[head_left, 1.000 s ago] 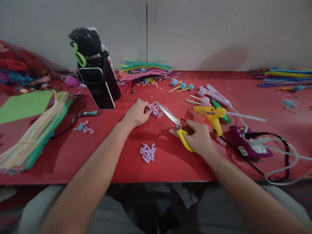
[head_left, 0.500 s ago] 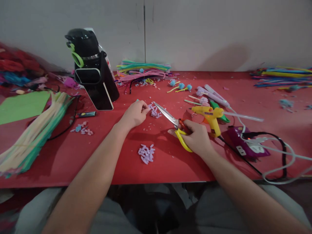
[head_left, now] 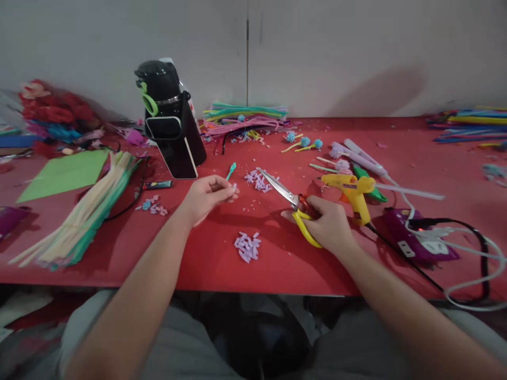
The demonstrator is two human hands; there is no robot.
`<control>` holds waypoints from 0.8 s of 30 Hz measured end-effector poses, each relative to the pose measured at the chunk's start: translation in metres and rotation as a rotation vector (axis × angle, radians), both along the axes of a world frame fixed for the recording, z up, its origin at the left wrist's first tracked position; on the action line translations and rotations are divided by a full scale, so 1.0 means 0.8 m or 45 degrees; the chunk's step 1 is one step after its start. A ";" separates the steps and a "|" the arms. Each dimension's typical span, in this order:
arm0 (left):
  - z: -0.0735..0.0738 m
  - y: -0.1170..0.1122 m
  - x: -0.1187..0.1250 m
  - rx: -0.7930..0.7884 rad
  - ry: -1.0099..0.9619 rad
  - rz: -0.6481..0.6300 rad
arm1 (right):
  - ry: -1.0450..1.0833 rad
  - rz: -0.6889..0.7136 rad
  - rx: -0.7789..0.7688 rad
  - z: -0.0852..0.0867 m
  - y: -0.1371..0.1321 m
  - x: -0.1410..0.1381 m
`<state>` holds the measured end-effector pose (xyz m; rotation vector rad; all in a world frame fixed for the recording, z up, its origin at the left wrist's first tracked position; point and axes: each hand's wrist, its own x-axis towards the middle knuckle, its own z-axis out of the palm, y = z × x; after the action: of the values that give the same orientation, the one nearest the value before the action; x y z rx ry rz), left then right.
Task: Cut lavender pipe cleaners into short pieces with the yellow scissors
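Two hands work over the red table (head_left: pixel 277 274), and the left hand (head_left: pixel 204 199) has its thumb and fingertips pinched together on one small lilac piece (head_left: pixel 234 187), whose end shows past the fingers. Half a second ago those fingertips were at the edge of the far lilac heap (head_left: pixel 259 180); now they have drawn back from it, towards the person and to the left, leaving a clear gap. A teal stick (head_left: pixel 232 170), of which only a bit peeped out behind the hand before, now lies exposed just beyond the fingers. The right hand (head_left: pixel 330 224) keeps its curled hold on the scissors (head_left: pixel 279 187), fingers wrapped about the red and yellow handles, blades nearly together and tips beside the far heap, much as before. Nearer the table's front edge, between the forearms, sits a second lilac heap (head_left: pixel 247 246), apart from both hands. Right of the scissors lies the yellow glue gun (head_left: pixel 350 192), with a purple box (head_left: pixel 422 237) and looped cables beyond it. To the left stand a black bottle (head_left: pixel 160 79) and, lower, a bundle of pale and green stems (head_left: pixel 87 216) overlapping a green sheet (head_left: pixel 67 174). The view has swung left, bringing in a purple object (head_left: pixel 11 219) at the edge.
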<state>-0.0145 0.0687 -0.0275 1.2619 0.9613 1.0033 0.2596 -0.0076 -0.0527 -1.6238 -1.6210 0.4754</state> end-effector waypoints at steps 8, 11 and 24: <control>-0.009 -0.033 -0.024 0.093 0.118 0.125 | -0.104 0.021 -0.015 0.004 -0.003 -0.004; -0.010 -0.037 -0.020 0.134 0.148 0.184 | -0.225 0.041 -0.039 0.003 -0.003 -0.005; -0.008 -0.040 -0.001 0.169 0.230 0.187 | -0.380 0.158 -0.035 -0.001 -0.005 -0.005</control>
<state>-0.0152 0.0369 -0.0335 1.4271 1.1557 1.0949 0.2557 -0.0117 -0.0538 -1.6821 -1.9517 0.3300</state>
